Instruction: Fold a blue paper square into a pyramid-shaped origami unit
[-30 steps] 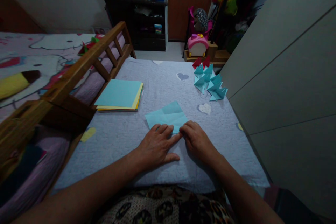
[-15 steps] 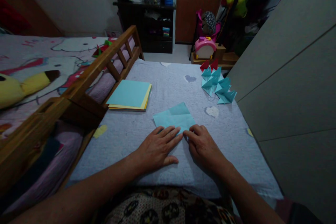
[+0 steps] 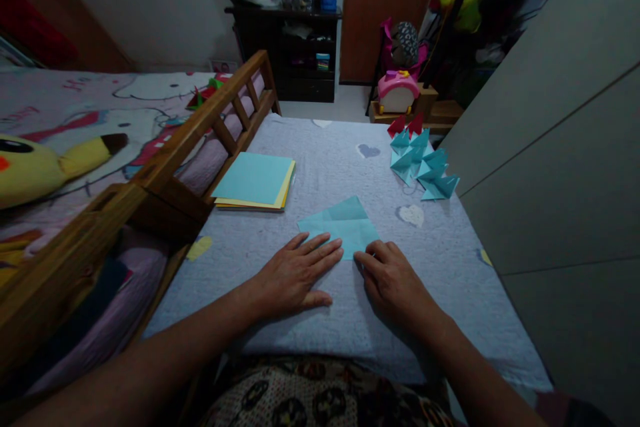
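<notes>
A light blue sheet of origami paper (image 3: 347, 222) with visible creases lies on the cloth-covered table in front of me. My left hand (image 3: 299, 273) rests flat, its fingertips over the paper's near left part and its thumb out on the cloth. At the paper's near right corner, my right hand (image 3: 390, 277) has its fingers curled together, thumb and index finger pinching the edge. Up and to the left sits a stack of coloured paper (image 3: 255, 178), blue on top with yellow and orange below. Several folded blue paper pieces (image 3: 425, 165) stand at the far right.
Red folded pieces (image 3: 406, 127) sit behind the blue ones. A wooden bed rail (image 3: 200, 121) borders the table (image 3: 320, 153) on the left, and a pale cabinet panel (image 3: 560, 147) on the right. Beyond the table's far edge are a dark shelf unit and a pink toy case (image 3: 398, 91).
My left hand has slid slightly left along the paper, away from my right hand. The right fingers still pinch the near edge. The whole view has shifted a little.
</notes>
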Available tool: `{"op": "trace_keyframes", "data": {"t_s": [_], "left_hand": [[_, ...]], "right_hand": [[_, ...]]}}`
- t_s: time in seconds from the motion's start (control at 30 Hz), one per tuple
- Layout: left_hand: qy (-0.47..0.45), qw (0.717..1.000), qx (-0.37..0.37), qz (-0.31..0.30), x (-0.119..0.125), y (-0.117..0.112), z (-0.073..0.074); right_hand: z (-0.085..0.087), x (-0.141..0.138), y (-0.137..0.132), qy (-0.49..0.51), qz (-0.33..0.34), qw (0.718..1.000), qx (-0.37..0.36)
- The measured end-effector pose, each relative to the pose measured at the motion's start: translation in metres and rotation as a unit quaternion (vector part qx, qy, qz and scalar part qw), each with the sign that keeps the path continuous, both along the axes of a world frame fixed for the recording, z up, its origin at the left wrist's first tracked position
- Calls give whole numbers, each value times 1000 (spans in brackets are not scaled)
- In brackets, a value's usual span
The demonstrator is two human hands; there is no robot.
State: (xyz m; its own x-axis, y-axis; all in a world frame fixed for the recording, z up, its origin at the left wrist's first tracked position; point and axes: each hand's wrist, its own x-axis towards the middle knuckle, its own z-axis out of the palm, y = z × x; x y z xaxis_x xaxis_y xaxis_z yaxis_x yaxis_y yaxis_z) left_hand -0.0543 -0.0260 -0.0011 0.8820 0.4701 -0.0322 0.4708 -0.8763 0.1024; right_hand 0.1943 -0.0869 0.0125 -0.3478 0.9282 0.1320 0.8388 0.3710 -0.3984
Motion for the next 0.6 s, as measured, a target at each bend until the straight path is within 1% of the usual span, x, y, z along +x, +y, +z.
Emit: {"op": "trace_keyframes", "data": {"t_s": [0.13, 0.23, 0.43, 0.5, 0.6], "left_hand": [[-5, 1000, -1, -8, 0, 0, 2], [-21, 999, 18, -18, -1, -4, 4], [-56, 996, 60, -45, -7, -20, 2], [-59, 995, 58, -54, -9, -24, 0], [-54, 997, 39, -45, -9, -26, -2]], "right_hand": [[2, -3, -1, -69, 7, 998, 7], [4, -6, -2, -102, 13, 995, 16], [7, -10, -2, -129, 9, 991, 16], [6, -10, -2, -131, 8, 991, 18], [6, -10, -2, -128, 6, 992, 13]]}}
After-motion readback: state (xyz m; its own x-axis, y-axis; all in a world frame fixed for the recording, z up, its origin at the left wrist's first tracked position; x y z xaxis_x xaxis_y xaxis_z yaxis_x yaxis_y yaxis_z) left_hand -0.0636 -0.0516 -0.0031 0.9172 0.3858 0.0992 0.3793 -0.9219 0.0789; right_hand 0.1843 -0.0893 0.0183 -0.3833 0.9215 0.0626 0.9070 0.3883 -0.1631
